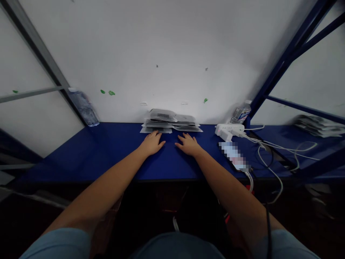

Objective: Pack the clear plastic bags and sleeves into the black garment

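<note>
My left hand (151, 143) rests on the blue desk (115, 144) with its fingers apart and nothing in it. Its fingertips are at the front edge of a pile of flat packets in clear bags (159, 122), and I cannot tell whether they touch it. To the right, my right hand (188, 144) lies palm down with its fingers spread, also holding nothing. Just beyond it is the right half of the pile, a second stack of bagged packets (185, 122). The packets stand against the white wall; what the bags contain is not clear.
On the right are a white power strip (230, 127) with plugs, a phone (234, 155) with cables, and a labelled bottle (242, 111). A clear bottle (84, 108) leans at the left by the grey frame. More packets (319, 125) lie beyond the blue frame (293, 54).
</note>
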Demonstrator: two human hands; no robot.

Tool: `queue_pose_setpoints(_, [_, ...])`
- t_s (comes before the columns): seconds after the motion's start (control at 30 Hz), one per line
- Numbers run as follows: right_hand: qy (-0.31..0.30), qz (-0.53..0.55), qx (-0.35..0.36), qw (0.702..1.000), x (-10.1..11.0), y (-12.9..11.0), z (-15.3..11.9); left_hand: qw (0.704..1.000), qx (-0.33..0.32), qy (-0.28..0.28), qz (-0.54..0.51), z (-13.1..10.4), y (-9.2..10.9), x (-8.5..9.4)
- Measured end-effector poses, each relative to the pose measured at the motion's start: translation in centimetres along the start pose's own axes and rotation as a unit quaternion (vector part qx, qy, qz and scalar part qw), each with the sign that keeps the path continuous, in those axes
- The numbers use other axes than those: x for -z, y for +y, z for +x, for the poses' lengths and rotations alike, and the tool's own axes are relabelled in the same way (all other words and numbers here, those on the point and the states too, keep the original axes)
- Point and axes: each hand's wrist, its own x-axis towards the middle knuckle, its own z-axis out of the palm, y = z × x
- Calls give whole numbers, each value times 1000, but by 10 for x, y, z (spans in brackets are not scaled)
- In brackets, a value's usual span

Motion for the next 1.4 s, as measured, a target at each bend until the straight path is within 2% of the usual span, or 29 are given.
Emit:
queue_pose_setpoints(0.1, [0,4,1,1000,0,0,1,1000,15,6,17,2,-5,0])
queue_pose_setpoints(0.37, [-9,4,1,1000,0,-1,1,996,51,-69,21,8,-6,0])
queue_pose_setpoints(0.53, [-17,8,-3,1000,2,-2,0,994,65,-86,34,13,-5,3])
queue_pose_setpoints(0.9, [-17,7,0,1000,1,0,1,997,49,-64,17,12,-6,3])
queue_pose_setpoints(1.1, [-16,1,0,1000,1,0,1,999,23,-10,25,10,-7,5])
queue_pose_setpoints(1.4, [-22,11,2,1000,2,1,2,996,-51,52,50,5,-20,22])
